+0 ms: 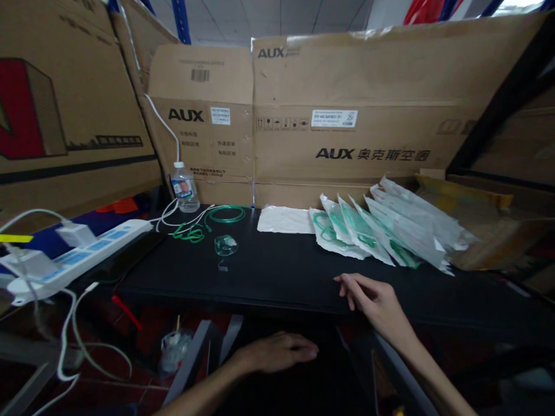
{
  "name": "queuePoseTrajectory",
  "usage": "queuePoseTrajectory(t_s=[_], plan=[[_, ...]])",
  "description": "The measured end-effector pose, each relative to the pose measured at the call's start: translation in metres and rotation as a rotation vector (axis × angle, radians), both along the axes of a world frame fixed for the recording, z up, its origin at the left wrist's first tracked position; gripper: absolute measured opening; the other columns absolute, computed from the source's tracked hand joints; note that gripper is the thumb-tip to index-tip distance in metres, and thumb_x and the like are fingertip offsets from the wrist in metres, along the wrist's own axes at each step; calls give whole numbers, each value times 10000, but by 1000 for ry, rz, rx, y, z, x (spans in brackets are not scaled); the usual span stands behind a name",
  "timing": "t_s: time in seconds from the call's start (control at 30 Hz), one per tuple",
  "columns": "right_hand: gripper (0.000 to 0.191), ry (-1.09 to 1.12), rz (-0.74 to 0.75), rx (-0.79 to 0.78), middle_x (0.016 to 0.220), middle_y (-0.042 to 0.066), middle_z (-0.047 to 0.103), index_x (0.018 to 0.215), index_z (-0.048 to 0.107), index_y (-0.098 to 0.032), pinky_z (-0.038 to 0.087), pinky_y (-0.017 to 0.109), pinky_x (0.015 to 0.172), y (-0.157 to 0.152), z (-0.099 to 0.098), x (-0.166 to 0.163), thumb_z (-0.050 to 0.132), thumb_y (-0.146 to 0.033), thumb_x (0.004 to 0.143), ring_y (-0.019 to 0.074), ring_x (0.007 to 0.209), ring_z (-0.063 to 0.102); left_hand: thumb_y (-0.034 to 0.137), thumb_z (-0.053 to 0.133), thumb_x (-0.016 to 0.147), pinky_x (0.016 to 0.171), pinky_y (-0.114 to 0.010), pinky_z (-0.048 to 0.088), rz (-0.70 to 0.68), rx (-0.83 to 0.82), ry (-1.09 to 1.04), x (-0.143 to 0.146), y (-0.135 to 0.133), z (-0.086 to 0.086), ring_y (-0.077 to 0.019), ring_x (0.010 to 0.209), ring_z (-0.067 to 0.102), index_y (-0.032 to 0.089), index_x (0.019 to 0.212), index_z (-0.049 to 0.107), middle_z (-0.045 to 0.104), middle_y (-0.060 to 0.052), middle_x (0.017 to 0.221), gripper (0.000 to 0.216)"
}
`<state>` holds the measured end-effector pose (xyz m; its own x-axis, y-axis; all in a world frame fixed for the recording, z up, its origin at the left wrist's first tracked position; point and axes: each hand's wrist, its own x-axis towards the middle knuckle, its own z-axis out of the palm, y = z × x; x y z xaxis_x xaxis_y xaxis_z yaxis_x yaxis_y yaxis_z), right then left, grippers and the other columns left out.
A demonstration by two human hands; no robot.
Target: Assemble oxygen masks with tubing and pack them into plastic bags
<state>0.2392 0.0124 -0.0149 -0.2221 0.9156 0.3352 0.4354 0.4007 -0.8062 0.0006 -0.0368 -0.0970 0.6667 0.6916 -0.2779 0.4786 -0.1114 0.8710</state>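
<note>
Your right hand [375, 300] rests loosely curled and empty on the black table's [277, 277] front edge; your left hand [277, 351] hangs below it, relaxed, holding nothing. Sealed packets [381, 234] lie fanned ahead, untouched; one clear mask [225, 245] and green tubing [224, 214] lie unpacked farther left.

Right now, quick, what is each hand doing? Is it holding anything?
Left hand: open, palm down, below the black table's front edge, holding nothing.
Right hand: open, fingers loosely curled, resting on the table edge, holding nothing.
</note>
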Motion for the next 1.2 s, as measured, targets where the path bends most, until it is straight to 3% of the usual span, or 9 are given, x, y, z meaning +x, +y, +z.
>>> queuePoseTrajectory(t_s=[0.2, 0.87, 1.2], plan=[[442, 12, 18, -4, 610, 7, 622, 792, 723, -173, 408, 277, 569, -1, 3, 0, 521, -521, 973, 139, 506, 538, 617, 439, 983, 1174, -417, 313, 25, 17, 13, -2, -1, 6, -266, 1373, 511, 306, 1381, 621, 603, -38, 1454, 536], [478, 21, 31, -4, 637, 16, 635, 811, 730, -170, 430, 269, 564, 1, -1, 0, 515, -575, 946, 141, 510, 550, 711, 442, 929, 1112, -393, 391, 15, 62, -11, -4, 6, -20, -267, 1282, 581, 331, 1315, 672, 659, -13, 1381, 588], [520, -19, 5, -33, 599, 31, 639, 780, 729, -166, 418, 269, 531, 2, 2, -1, 530, -630, 905, 150, 499, 545, 719, 474, 911, 1140, -477, 348, 107, 113, 40, -11, 7, -27, -314, 1334, 533, 334, 1275, 696, 655, -40, 1378, 575]])
